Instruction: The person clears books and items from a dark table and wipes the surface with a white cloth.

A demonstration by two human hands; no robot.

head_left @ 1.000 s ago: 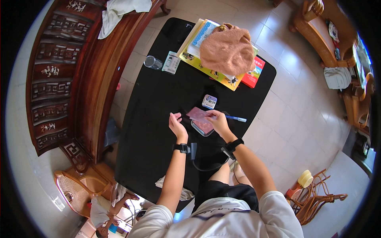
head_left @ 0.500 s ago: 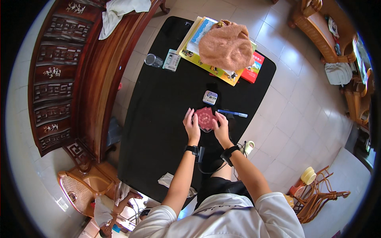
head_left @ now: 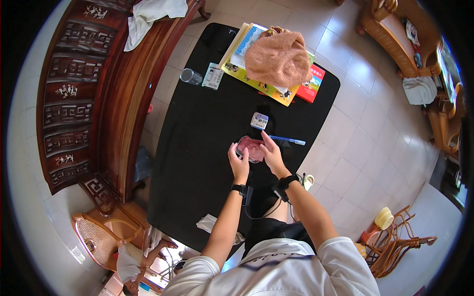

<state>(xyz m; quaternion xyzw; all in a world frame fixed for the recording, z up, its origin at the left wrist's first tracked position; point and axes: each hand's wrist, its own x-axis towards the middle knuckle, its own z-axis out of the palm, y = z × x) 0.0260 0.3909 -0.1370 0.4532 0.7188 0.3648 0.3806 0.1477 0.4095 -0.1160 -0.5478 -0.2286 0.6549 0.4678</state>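
A pinkish-red packet (head_left: 252, 149) with what looks like a clear, shiny rim lies on the black table just ahead of me. My left hand (head_left: 239, 164) curls round its left side, thumb on the near edge. Over its right side reaches my right hand (head_left: 272, 154), fingers stretched forward and thumb apart, at the packet's edge; whether it touches cannot be made out. Beyond the fingertips stands a small white and purple box (head_left: 259, 121). A blue pen (head_left: 287, 140) lies to the right of it, one end close to my right fingers.
Farther back on the table (head_left: 197, 172), a brown towel (head_left: 279, 59) covers yellow books (head_left: 256, 88) beside a red book (head_left: 311, 86). A clear cup (head_left: 190, 76) and a pale green packet (head_left: 212, 76) are at the far left. White cloth (head_left: 207, 223) lies at the near edge.
The dark red patterned face of the packet no longer shows; a plainer pink surface does. My right hand has straightened its fingers and shifted slightly forward and left.
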